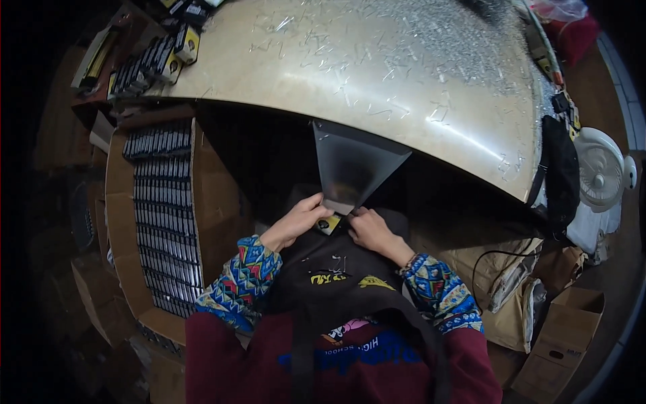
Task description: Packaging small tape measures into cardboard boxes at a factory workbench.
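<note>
Seen from the head camera, a person's left hand (298, 219), fingers curled, meets the lower lip of a tapering grey chute (360, 158) below a pale, smooth worktop (269, 74). A small yellow-and-black packet (327, 225) sits under that lip, beside the right hand (374, 231), its fingers bunched. Whether either is clamped on it cannot be told.

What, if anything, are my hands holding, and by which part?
It can't be told surely: your left hand pinches at the grey metal chute's lower tip, over a small yellow-and-black box; your right hand's curled fingers hide any hold.
</note>
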A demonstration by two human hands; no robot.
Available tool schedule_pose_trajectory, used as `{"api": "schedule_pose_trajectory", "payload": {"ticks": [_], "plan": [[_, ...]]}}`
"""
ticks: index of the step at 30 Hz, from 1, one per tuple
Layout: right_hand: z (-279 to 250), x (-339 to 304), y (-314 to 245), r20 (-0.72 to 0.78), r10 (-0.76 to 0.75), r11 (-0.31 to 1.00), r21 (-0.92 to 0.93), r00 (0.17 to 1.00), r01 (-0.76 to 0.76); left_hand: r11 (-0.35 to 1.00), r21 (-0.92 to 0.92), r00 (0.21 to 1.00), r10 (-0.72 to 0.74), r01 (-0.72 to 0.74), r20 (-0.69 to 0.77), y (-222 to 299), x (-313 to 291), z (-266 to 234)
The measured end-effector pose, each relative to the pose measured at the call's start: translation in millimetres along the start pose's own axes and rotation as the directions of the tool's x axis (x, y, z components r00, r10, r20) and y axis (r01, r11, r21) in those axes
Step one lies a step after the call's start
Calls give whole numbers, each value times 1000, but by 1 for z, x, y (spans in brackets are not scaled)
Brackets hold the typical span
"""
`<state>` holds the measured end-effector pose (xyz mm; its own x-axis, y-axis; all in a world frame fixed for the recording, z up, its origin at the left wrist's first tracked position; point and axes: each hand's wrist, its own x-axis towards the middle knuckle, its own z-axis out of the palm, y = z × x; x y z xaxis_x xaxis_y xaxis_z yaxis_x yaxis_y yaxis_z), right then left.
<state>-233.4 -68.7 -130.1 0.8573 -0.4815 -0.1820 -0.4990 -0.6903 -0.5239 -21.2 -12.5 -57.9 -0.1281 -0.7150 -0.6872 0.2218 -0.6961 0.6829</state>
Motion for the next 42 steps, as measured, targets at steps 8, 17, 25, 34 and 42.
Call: {"api": "schedule_pose_trajectory", "payload": {"ticks": [8,17,25,34,42], "plan": [[12,9,13,78,59,992,109,995,-68,988,-147,999,49,-49,-6,-6,11,7],[-53,-18,-4,548,186,140,807,816,-574,970,-207,992,117,-125,-47,-10,13,5],[-32,-26,-60,82,-48,688,725,995,-27,977,-185,994,99,-108,-56,-9,12,9],[-38,-19,-42,51,165,450,885,985,-121,967,-230,994,107,-109,-20,-3,9,11],[-55,-20,-69,175,65,469,863,982,-185,980,-182,996,78,-86,-50,5,6,16]]}}
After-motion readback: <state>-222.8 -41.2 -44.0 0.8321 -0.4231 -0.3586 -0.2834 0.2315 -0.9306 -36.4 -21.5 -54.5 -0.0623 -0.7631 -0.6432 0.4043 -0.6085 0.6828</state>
